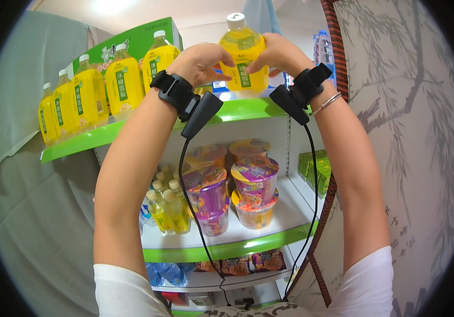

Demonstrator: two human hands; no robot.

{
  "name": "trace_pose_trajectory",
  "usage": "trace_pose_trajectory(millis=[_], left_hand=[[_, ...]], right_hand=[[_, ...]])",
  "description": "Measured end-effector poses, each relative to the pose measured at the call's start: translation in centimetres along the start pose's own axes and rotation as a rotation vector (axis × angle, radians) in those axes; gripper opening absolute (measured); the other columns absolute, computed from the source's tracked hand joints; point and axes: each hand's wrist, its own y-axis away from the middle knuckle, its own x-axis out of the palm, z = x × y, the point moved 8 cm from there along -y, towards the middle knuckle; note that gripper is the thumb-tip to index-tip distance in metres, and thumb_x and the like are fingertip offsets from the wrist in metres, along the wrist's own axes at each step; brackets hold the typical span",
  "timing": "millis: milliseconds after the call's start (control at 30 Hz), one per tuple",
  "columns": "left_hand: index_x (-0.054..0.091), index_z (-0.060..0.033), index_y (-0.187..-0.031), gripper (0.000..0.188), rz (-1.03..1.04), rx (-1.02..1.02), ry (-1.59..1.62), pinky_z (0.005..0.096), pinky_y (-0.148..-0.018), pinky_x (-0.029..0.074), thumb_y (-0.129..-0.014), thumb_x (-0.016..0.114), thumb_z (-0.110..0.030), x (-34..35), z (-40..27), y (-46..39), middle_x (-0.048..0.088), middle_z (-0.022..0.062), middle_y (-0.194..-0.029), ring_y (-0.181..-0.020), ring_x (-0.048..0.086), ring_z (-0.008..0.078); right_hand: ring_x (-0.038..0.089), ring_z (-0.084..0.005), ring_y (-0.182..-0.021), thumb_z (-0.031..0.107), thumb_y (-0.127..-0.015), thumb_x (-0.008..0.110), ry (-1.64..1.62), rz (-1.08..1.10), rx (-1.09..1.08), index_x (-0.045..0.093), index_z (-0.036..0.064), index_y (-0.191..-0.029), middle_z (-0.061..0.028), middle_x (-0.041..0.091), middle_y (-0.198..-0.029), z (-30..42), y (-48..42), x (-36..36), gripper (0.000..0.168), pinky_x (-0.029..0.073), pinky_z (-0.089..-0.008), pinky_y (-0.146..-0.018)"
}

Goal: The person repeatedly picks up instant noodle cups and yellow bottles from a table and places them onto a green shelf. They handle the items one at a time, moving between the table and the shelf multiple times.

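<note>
A large yellow drink bottle with a white cap [243, 51] stands upright near the front edge of the top shelf [246, 109]. My right hand [282, 53] is on its right side, the thumb across its front and the fingers behind. At its left side is my left hand [205, 63], fingers spread and fingertips near the label; whether they touch it I cannot tell. Several like bottles [124, 81] stand in a row to the left, one of them [159, 55] just behind my left wrist. Both wrists wear black straps with cabled devices.
Behind the row is a green carton [167, 27]. The shelf below holds stacked instant noodle cups [254, 182] and small yellow-green bottles [163, 210]. Noodle packets [235, 266] lie lower. Clear water bottles [323, 49] are at right, beside a painted screen [389, 119]. Grey cloth [41, 206] hangs left.
</note>
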Motion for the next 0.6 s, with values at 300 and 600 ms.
trace_pose_trajectory(millis=[300, 600], left_hand=[[0.048, 0.0006, -0.119, 0.044, 0.100, 0.647, 0.110, 0.0331, -0.096, 0.037, -0.076, 0.053, 0.006, -0.9, -5.8, 10.0, 0.054, 0.0106, -0.115, -0.107, 0.050, 0.0211], [0.023, -0.0032, -0.137, 0.099, 0.121, 0.721, 0.022, 0.0382, -0.098, 0.038, -0.059, 0.081, -0.021, 0.9, 3.8, 26.0, 0.044, 0.0125, -0.128, -0.116, 0.047, 0.0256]], right_hand=[[0.060, -0.0223, -0.090, 0.011, -0.062, 0.076, 0.166, -0.495, -0.546, 0.048, -0.001, -0.117, -0.0150, 0.060, -0.099, 13.3, 9.7, -4.1, 0.063, 0.051, -0.0321, -0.076], [0.058, -0.0223, -0.094, 0.021, -0.053, 0.084, -0.202, -0.451, -0.214, 0.049, -0.001, -0.111, -0.0137, 0.058, -0.103, 15.5, 28.9, 1.4, 0.071, 0.048, -0.0334, -0.081]])
